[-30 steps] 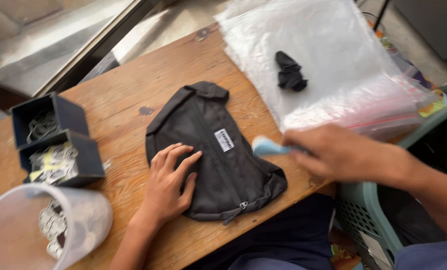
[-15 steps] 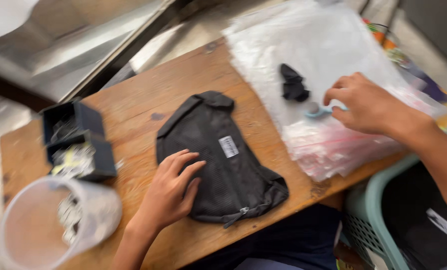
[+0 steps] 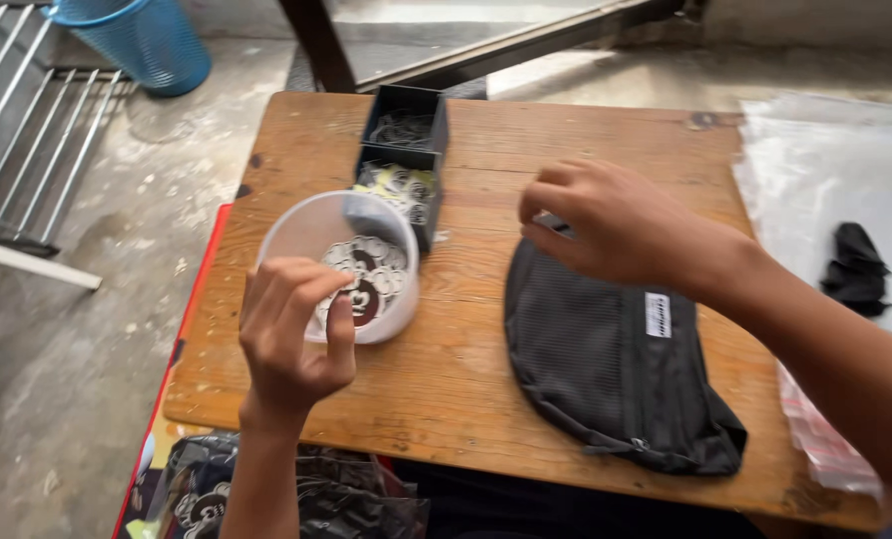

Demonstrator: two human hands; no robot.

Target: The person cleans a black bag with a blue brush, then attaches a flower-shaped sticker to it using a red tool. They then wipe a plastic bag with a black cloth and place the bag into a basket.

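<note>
Now the left hand [image 3: 291, 334], fingers curled together, hovers over the tub [image 3: 338, 262] mid-frame; right hand [image 3: 606, 230] pinches the pouch [image 3: 606, 379] top.

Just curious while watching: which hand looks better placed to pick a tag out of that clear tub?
Probably the left hand: it hovers at the clear tub rim, while the right hand is over the black pouch.

Concrete floor [image 3: 87, 329], wooden table [image 3: 486, 389], perhaps daylight

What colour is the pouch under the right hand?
Dark grey, almost black pouch, with a small white label; head view.
</note>
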